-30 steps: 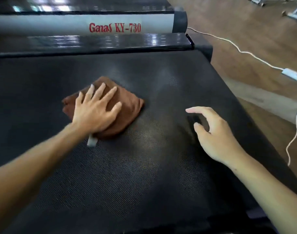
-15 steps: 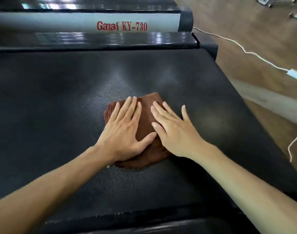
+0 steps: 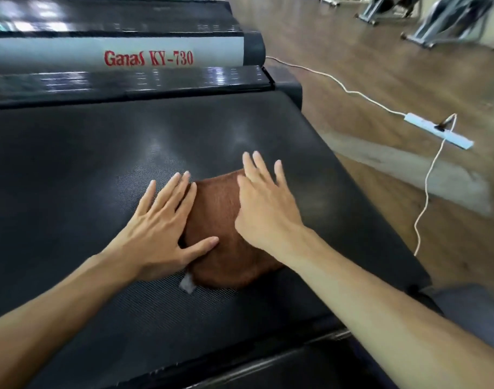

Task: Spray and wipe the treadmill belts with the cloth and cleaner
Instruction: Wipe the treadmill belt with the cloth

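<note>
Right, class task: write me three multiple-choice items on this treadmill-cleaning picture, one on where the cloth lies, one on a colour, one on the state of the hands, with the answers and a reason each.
1. Where does the cloth lie?
A. on the wooden floor
B. on the black treadmill belt
C. on the power strip

2. What colour is the lettering on the treadmill's grey panel?
A. red
B. blue
C. yellow

3. How are the two hands placed?
A. both clenched in fists
B. one holds a spray bottle
C. both flat, fingers straight, at the cloth

Answers:
1 B: the brown cloth lies flat on the belt's textured surface.
2 A: "Ganas KY-730" is printed in red.
3 C: the left hand and the right hand lie open on either side of the cloth, over its edges; no bottle is in view.
</note>
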